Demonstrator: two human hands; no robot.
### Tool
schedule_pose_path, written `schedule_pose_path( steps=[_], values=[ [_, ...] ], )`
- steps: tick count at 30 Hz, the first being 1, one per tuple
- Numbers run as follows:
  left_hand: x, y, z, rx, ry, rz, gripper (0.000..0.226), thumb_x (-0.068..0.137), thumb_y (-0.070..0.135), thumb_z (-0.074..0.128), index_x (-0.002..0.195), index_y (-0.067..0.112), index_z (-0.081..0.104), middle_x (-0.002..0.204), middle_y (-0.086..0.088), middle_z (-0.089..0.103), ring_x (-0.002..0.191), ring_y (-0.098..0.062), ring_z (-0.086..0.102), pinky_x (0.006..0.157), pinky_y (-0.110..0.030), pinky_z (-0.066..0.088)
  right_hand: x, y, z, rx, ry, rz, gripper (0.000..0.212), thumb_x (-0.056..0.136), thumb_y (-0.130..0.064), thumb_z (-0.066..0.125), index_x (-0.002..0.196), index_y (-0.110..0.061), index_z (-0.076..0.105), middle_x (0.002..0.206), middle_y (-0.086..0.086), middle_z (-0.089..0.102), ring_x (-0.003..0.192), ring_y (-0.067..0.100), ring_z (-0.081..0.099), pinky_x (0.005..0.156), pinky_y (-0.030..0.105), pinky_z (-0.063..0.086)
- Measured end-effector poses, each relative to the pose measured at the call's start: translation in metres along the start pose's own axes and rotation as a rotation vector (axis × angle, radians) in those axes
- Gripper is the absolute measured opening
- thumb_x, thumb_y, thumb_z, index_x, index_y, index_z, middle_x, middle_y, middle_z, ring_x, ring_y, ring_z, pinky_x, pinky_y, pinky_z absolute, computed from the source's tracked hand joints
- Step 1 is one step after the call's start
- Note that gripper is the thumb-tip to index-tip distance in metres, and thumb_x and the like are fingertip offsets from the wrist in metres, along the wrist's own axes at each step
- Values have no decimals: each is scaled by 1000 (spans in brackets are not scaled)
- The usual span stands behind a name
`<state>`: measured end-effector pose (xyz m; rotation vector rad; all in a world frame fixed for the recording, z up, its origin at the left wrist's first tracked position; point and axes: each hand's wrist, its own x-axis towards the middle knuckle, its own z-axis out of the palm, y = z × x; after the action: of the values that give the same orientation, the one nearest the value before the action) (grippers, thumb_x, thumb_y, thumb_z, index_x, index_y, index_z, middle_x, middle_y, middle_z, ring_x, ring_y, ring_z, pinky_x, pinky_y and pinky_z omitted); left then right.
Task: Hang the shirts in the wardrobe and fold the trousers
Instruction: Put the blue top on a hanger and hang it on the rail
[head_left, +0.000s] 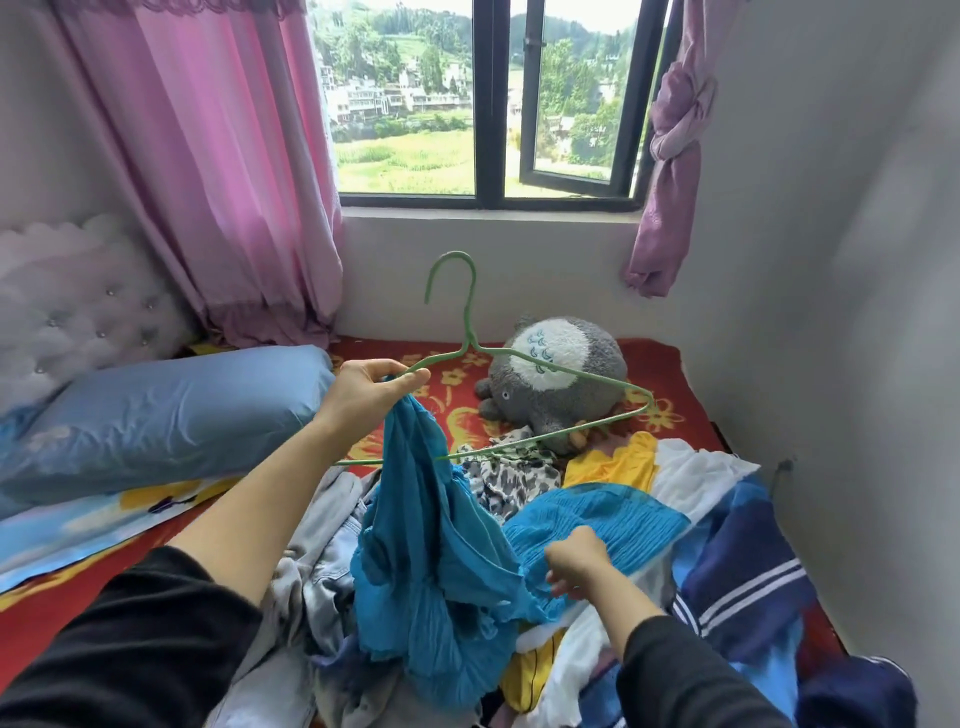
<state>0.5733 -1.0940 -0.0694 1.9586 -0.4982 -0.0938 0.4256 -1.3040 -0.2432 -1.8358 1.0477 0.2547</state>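
Shirt (415, 530), blue, hung from left grip (371, 395) above clothes pile (322, 566) on bed (57, 629). Left grip clenched shirt top together with green hanger (467, 312). Right grip (576, 561) pinched shirt's lower part. Plush toy (561, 384) lay behind hanger.

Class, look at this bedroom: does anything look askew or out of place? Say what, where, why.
The green hanger is tilted; the left hand holds one end, where the blue shirt hangs bunched, not spread. The right hand grips the shirt lower down.
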Motion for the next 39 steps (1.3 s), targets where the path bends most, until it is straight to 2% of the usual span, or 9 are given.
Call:
schedule_pose_path(
  steps=[5,8,11,14,18,22,25,29,39],
  values=[
    [0,0,-7,-72,28,-17,20,80,40,73,63,29,73,53,18,56,46,2,47,50,-21,38,-3,-5,-9,44,-124,75,42,93,-36,44,112,1,51,88,17,71,67,27,69,62,31,54],
    [2,8,-2,-91,22,9,20,79,40,74,66,25,74,67,8,63,67,-5,54,66,-24,43,-20,-16,12,-43,-358,107,69,85,-64,49,119,-4,50,95,17,68,70,27,68,60,34,55],
    [1,11,2,-111,5,28,20,80,40,73,64,29,73,70,6,64,72,-7,55,72,-25,43,-32,-17,38,-79,-518,120,47,80,-46,60,104,-8,46,75,14,64,53,23,62,51,31,50],
    [1,4,-5,-120,3,22,19,79,41,74,67,26,74,67,5,63,64,-4,52,66,-23,42,-28,-14,42,52,-380,99,13,79,-11,49,90,-6,45,61,14,54,48,24,55,57,33,51],
    [1,-20,-26,-168,35,-30,17,79,30,76,68,17,75,65,3,60,65,-9,52,68,-28,42,-4,-16,-1,479,-134,132,23,93,-8,36,110,-1,50,80,19,63,56,29,64,57,40,56],
    [-9,-44,-26,-175,1,-107,18,81,20,74,63,18,75,50,12,58,45,2,49,48,-8,40,14,-25,-51,885,-40,113,28,98,-9,30,113,-9,54,100,18,62,70,28,59,54,39,51],
    [-15,-56,-17,-253,-18,-148,12,80,19,75,70,13,77,59,5,64,59,-6,55,63,-17,46,19,-35,-77,1106,-31,109,26,98,-4,28,88,-8,52,68,12,54,50,21,53,34,28,49],
    [-15,-57,-11,-262,-66,-138,12,79,20,75,68,15,77,62,6,66,59,-1,56,65,-20,42,16,-43,-112,1061,28,66,25,92,5,34,76,-10,46,69,5,44,21,7,29,25,12,25],
    [-17,-50,-6,-197,-151,-56,12,78,23,76,66,20,77,52,11,60,50,4,49,57,-17,36,1,-64,-166,797,167,4,23,81,13,43,70,-7,46,67,5,40,32,8,39,29,12,32]
  ],
)
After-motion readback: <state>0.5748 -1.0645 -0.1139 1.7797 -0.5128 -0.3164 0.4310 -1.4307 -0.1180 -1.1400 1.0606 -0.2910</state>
